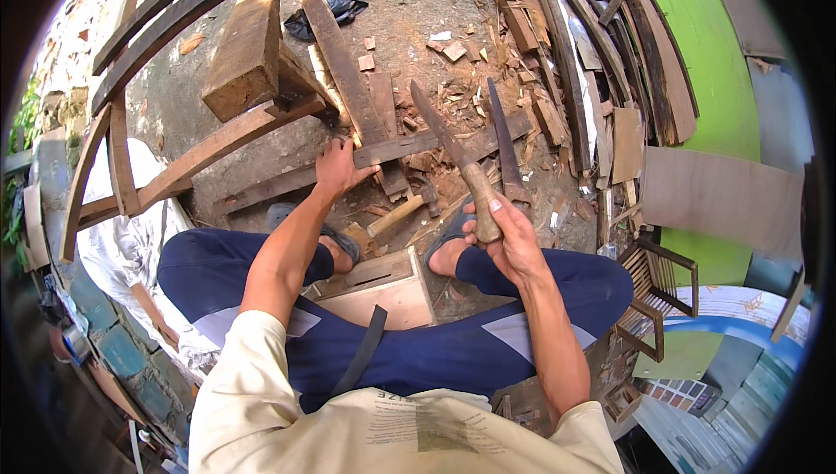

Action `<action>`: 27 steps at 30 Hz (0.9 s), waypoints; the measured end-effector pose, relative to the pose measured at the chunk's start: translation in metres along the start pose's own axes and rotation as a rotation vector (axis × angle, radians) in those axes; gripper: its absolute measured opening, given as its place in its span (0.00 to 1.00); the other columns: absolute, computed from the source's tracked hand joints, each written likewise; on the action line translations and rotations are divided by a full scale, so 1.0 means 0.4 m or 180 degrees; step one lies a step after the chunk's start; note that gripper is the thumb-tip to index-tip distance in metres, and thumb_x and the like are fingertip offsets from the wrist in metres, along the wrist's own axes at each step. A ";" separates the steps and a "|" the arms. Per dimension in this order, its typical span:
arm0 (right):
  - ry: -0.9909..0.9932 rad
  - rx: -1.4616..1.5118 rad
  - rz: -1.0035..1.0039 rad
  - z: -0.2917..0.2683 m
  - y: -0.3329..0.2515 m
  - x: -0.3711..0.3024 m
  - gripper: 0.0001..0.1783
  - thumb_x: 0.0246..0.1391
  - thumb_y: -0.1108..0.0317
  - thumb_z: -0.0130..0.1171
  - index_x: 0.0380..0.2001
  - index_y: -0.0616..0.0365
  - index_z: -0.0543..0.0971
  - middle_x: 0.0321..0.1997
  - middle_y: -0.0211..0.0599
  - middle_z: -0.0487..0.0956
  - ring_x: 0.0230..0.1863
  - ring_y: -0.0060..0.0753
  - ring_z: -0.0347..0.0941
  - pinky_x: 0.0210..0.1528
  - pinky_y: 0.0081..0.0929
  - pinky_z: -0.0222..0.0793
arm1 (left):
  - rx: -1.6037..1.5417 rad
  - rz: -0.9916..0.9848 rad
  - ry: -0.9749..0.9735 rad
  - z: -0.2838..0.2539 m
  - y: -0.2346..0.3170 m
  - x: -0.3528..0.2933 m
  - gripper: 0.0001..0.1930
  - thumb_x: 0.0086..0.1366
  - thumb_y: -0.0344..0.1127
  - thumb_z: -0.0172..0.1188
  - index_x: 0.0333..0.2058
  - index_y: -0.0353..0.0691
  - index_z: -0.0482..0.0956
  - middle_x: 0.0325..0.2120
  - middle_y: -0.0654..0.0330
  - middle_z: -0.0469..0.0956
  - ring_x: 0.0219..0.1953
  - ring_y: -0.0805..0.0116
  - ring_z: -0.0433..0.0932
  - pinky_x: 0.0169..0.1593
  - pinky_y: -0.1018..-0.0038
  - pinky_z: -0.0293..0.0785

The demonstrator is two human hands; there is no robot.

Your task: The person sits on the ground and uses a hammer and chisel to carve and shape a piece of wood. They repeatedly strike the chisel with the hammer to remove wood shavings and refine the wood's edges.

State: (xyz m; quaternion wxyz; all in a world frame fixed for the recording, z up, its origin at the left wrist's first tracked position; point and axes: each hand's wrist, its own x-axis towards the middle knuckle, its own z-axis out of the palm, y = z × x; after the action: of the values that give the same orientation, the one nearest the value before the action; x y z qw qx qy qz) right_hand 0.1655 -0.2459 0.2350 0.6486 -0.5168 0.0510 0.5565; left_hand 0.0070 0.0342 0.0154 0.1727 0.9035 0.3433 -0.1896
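My right hand [509, 237] grips the wooden handle of a machete [444, 136], its dark blade tilted up and away to the left. Around a long, dark wooden strip [396, 150] lying crosswise ahead of me, my left hand [337, 168] is closed, thumb on the near side. An upright-lying board [341, 65] runs away from me beneath or against the strip; their exact contact is hard to tell. Just right of the machete is a handsaw [503, 134] with a narrow dark blade. A hammer [399, 215] with a pale wooden handle lies between my feet, near the strip.
A light wooden box [383, 293] with a slot stands between my legs. At the left are a thick timber block [244, 60] and a curved wooden frame [209, 145]. Planks [570, 65] are piled at the right beside a green panel [723, 56]. Wood chips [453, 49] litter the ground.
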 end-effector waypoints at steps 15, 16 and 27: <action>0.1171 -0.1547 0.0275 -0.024 0.179 0.078 0.10 0.57 0.73 0.57 0.42 0.64 0.76 0.25 0.33 0.77 0.22 0.22 0.72 0.22 0.22 0.65 | -0.0322 0.0222 -0.0655 0.001 -0.073 0.056 0.57 0.37 0.83 0.68 0.47 0.28 0.78 0.42 0.41 0.81 0.48 0.44 0.81 0.53 0.54 0.78; 0.1124 -0.1636 0.0167 -0.026 0.176 0.080 0.09 0.58 0.71 0.58 0.40 0.63 0.77 0.24 0.32 0.77 0.21 0.22 0.72 0.22 0.23 0.66 | -0.0360 0.0288 -0.0215 0.014 -0.064 0.044 0.56 0.38 0.82 0.69 0.45 0.28 0.78 0.41 0.42 0.81 0.46 0.45 0.81 0.52 0.54 0.78; 0.1141 -0.2023 0.0089 -0.037 0.223 0.220 0.07 0.59 0.70 0.62 0.37 0.62 0.77 0.20 0.30 0.75 0.17 0.23 0.71 0.21 0.26 0.68 | -0.0833 0.0245 0.0584 0.035 -0.016 0.042 0.54 0.40 0.81 0.68 0.42 0.28 0.78 0.39 0.46 0.80 0.45 0.47 0.80 0.53 0.55 0.76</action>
State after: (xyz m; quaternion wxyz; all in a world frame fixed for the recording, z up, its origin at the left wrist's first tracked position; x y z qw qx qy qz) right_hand 0.1368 -0.2113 0.1170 0.4287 -0.7812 -0.0046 0.4539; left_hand 0.0110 0.0420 -0.0058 0.2640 0.8993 0.3446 -0.0531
